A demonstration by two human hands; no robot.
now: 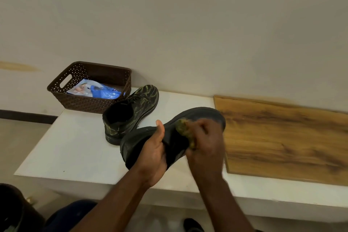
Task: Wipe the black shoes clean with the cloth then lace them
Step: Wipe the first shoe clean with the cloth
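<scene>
Left grip (153, 153) wraps the midsection of the shoe (169, 135), thumb over the top edge, holding it sole-side toward the camera, above the bench (75, 149) near its front edge. Right grip (204, 137) pinches a bunched cloth (185, 131) and presses it on the sole near the toe. Right hand is blurred, so finger detail is unclear.

Second shoe (130, 113) sits upright on the bench toward the back edge, just beside a basket (90, 84) at the back left corner. It shows pale streaks that look like dirt; probably not wiped yet.

Risks as I see them:
- One-hand hold at mid-shoe, wiping force near the toe: the shoe could twist or slip out and drop off the front edge.
- Cloth looks already soiled, so it may smear grime around instead of lifting it. Refold to a clean face.
- Held heel hangs close to the second shoe; a hard stroke could knock it.
- Can't see laces on the held shoe.

Wood panel (282, 137) lies at the right, apart from the work.
</scene>
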